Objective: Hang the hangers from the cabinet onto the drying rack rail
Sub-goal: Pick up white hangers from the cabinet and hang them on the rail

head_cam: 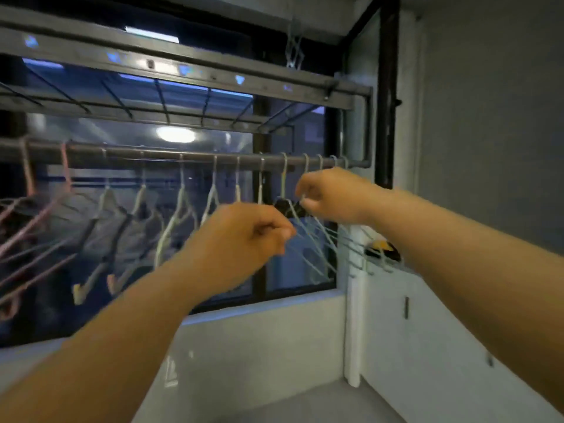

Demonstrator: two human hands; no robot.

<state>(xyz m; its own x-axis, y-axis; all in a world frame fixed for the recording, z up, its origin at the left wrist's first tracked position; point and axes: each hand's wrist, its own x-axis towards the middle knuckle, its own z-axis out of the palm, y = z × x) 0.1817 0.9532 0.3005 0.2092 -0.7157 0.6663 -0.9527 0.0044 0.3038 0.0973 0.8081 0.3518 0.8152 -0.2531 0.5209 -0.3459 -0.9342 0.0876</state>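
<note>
A dark drying rack rail (195, 158) runs across the window at head height. Several hangers (180, 215) hang from it: pink ones at the left, pale ones in the middle, thin wire ones bunched at the right end. My left hand (244, 236) is raised below the rail with fingers curled, pinching a thin wire hanger (308, 239) by its shoulder. My right hand (329, 195) is just under the rail's right end and pinches the neck of a wire hanger there. The picture is blurred by motion.
A metal rack frame (189, 77) with crossbars hangs above the rail. Behind is a dark window (293, 141). White cabinets (427, 331) stand at the right, with a yellow and black object (381, 250) on top. A white low wall runs under the window.
</note>
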